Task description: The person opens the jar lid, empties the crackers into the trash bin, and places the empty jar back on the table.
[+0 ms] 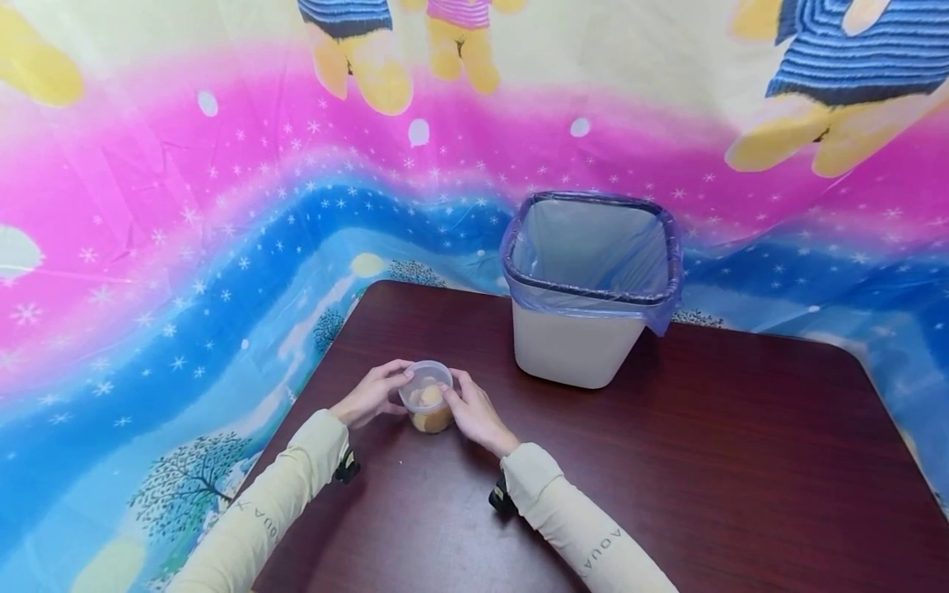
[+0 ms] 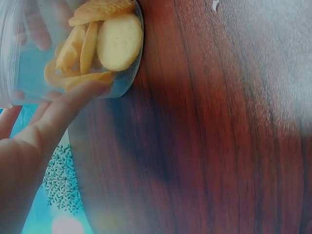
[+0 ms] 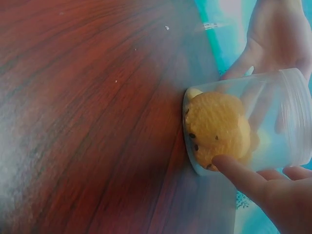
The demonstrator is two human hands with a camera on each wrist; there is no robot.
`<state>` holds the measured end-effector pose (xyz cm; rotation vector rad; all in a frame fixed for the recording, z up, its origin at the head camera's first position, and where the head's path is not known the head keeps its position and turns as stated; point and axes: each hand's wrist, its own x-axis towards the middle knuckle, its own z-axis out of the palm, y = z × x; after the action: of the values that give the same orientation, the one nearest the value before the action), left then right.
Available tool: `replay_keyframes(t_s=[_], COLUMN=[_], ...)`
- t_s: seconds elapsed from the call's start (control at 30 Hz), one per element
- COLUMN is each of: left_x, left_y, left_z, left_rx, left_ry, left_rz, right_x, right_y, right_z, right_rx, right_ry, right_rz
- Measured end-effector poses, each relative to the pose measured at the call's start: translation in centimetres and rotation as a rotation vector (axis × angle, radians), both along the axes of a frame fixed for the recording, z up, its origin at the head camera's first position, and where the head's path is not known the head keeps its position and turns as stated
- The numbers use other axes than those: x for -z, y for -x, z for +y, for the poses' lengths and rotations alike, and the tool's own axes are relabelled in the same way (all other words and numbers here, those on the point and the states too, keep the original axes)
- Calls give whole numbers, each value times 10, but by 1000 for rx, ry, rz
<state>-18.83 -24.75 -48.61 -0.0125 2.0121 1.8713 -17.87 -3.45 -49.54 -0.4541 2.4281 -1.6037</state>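
Near the left part of the table stands a clear round plastic jar (image 1: 426, 405), upright, with several pale and golden-brown cookies (image 2: 119, 43) inside. My left hand (image 1: 373, 395) holds the jar from its left side, its thumb lying along the lower wall in the left wrist view. On the opposite side my right hand (image 1: 477, 410) holds it too, thumb against the wall by a cookie (image 3: 217, 124) with dark specks. The jar's base is right at the table surface in both wrist views.
The dark red-brown wooden table (image 1: 741, 461) has rounded corners. Behind and right of the jar stands a white bin (image 1: 574, 346), lined with a translucent purple bag (image 1: 593, 303) folded over its rim. A colourful printed cloth (image 1: 185, 165) hangs behind the table.
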Motion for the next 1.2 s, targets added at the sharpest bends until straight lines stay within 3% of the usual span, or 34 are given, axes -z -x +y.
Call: replay_keyframes(t_s=[0.53, 0.73, 1.2], left_x=[0, 2, 1], left_y=[-1, -2, -4], left_z=[11, 13, 26], left_rx=[54, 95, 129], left_ry=[-171, -237, -245], left_rz=[-91, -140, -160], right_x=[0, -1, -3], right_y=[0, -1, -4], right_z=[23, 33, 48], right_rx=[17, -7, 1], right_ry=[-64, -32, 59], right_rz=[24, -3, -89])
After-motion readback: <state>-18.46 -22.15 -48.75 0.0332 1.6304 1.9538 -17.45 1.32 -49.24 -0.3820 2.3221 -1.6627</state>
